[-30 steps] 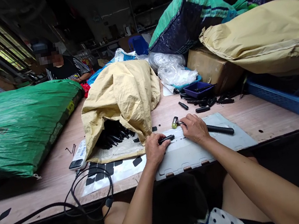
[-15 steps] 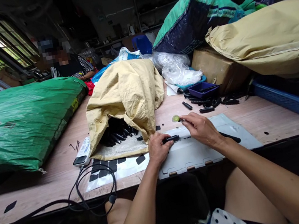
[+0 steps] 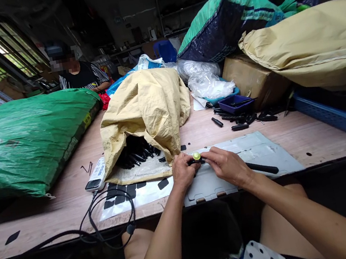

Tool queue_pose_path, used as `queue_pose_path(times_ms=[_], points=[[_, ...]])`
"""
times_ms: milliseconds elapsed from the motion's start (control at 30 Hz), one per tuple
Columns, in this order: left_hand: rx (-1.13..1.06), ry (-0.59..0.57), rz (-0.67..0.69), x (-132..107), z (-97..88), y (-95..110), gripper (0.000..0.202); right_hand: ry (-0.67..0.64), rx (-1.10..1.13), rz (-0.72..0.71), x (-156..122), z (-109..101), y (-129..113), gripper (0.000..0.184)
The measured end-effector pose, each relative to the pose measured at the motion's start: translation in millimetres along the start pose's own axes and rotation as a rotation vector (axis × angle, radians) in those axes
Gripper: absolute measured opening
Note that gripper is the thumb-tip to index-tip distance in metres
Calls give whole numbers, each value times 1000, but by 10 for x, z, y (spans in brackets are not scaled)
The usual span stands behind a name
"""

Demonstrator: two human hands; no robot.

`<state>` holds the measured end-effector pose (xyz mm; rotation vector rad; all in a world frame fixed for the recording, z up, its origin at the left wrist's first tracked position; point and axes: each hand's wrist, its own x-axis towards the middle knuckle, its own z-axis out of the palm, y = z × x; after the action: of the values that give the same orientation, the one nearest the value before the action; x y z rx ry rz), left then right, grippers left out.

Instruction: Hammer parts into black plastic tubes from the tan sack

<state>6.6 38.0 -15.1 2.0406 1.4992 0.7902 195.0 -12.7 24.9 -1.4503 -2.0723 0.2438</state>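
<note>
My left hand is closed around a short black stick-like piece on the grey-white board. My right hand pinches a small tool with a round, yellow-green disc; its dark stem is mostly behind the fingers. The disc is over the black piece, right by the left fingertips. I cannot tell whether the two touch. Beyond the right wrist a long flat black bar lies on the board. Past the left hand stands a beige sack, its mouth showing many black pieces.
Loose black pieces lie around a purple basket at the back right. A green sack fills the left; a white device trails cables. Right is a blue tray. Another person sits across the table.
My right hand has moved left and slightly down, bringing the disc from beside the black piece to above it. The left hand has stayed almost still; more of the black bar shows.
</note>
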Motion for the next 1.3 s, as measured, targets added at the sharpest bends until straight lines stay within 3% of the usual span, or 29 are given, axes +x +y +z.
queue_pose_path(times_ms=[200, 367, 600, 833, 1133, 1233, 1300], points=[[-20, 18, 23, -4, 1, -3, 18, 115, 52, 20, -14, -75, 70, 33], [-5, 24, 13, -9, 7, -10, 18, 44, -3, 64, -53, -71, 132, 31], [-3, 30, 36, -27, -5, 4, 14, 140, -112, 197, 231, -134, 435, 29], [-7, 24, 46, -53, -51, 39, 17, 73, -351, 228, 290, 53, 851, 29], [-86, 18, 48, -49, -100, 59, 9, 120, -356, 254, 250, 164, 880, 30], [-179, 58, 64, -212, -212, 178, 20, 116, -377, 256, 260, 163, 874, 30], [-233, 23, 144, -466, -281, 304, 26, 115, -387, 255, 262, 164, 869, 30]])
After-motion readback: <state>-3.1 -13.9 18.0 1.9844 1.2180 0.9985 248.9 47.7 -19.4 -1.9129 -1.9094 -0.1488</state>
